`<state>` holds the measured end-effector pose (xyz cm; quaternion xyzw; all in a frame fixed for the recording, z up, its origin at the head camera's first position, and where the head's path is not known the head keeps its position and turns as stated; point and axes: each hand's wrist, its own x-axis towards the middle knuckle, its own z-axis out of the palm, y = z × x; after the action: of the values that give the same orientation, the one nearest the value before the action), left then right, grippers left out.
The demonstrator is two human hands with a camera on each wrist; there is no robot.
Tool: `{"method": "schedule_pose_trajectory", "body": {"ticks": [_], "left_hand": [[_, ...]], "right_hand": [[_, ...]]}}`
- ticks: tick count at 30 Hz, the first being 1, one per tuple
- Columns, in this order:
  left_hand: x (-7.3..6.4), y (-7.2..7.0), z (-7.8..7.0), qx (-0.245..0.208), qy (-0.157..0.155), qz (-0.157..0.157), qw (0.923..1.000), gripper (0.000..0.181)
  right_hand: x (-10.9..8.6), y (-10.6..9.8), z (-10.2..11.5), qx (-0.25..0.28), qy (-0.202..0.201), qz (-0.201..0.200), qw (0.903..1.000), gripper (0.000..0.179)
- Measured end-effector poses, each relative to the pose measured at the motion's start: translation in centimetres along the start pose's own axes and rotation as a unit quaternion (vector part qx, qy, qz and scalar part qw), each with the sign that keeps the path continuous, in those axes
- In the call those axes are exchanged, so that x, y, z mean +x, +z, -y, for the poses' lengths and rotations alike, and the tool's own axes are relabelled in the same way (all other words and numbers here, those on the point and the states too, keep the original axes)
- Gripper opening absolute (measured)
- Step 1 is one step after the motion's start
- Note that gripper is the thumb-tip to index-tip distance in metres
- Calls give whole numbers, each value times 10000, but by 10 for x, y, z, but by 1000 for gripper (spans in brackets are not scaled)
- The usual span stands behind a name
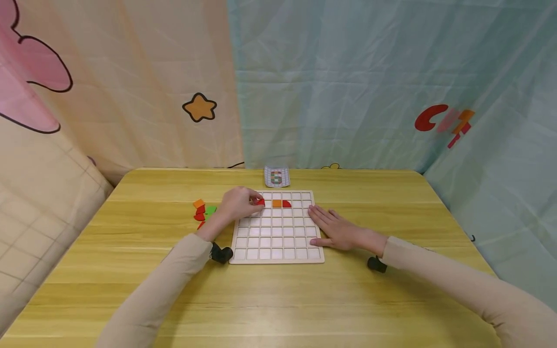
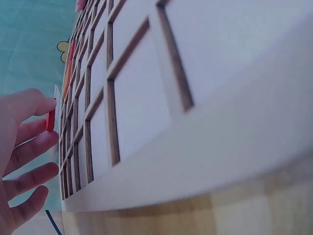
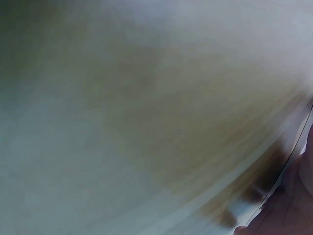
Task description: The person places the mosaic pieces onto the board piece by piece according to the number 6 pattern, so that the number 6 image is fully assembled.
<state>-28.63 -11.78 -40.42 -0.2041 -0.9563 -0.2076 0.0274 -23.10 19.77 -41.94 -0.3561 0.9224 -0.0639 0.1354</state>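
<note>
My left hand (image 1: 240, 203) pinches a red piece (image 1: 261, 202) between thumb and fingertips, over the upper left of a white grid board (image 1: 277, 232). In the left wrist view the red piece (image 2: 50, 120) shows edge-on in the left hand (image 2: 24, 147), close to the board's grid. An orange square (image 1: 277, 203) and a red quarter-round piece (image 1: 286, 204) lie side by side in cells of the board's second row. My right hand (image 1: 337, 229) lies flat with straight fingers, its fingertips and thumb on the board's right edge. The right wrist view is blurred, with part of the hand (image 3: 288, 205) at lower right.
Left of the board lie loose pieces: an orange square (image 1: 198, 203), several red pieces (image 1: 199, 217) and a green piece (image 1: 211, 210). Behind the board is a small pattern card (image 1: 276, 177). The wooden table (image 1: 278, 299) meets printed curtains (image 1: 330, 87) at its back edge.
</note>
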Motion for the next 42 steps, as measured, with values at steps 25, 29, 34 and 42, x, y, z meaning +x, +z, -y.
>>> {"method": "schedule_pose_trajectory", "body": {"ticks": [25, 29, 34, 42], "left_hand": [[14, 6, -11, 157, 129, 259, 9995, 30], [13, 5, -12, 122, 137, 295, 9994, 29], [13, 6, -13, 72, 88, 329, 9994, 25], [12, 10, -12, 35, 53, 233, 9997, 24]], "right_hand": [[1, 1, 0, 73, -16, 52, 10000, 87], [1, 0, 0, 87, -14, 39, 10000, 87], [1, 1, -1, 66, 8, 55, 10000, 88], [2, 2, -3, 62, -22, 30, 10000, 88]]}}
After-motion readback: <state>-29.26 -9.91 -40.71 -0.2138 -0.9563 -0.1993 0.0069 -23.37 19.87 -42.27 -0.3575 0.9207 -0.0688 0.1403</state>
